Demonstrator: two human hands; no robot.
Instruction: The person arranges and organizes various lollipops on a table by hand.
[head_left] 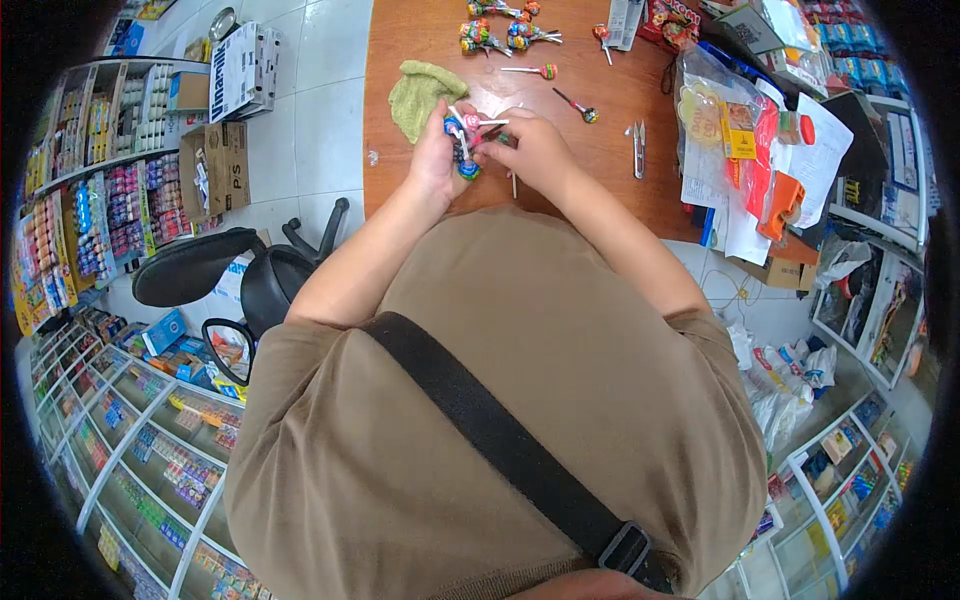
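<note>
Near the close left corner of the worktop (395, 25), a bunch of wrapped lollipops (467, 169) is grasped by the left hand (432, 155); it is touched by the fingers of the right hand (532, 150), whose exact grip cannot be told. Just beyond, a green cloth (413, 96) is crumpled; farther back, more lollipop bunches (481, 38) are laid.

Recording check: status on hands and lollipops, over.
Left hand holding bunched lollipops. Right hand close in at the bunch. Green cloth just beyond left hand.
</note>
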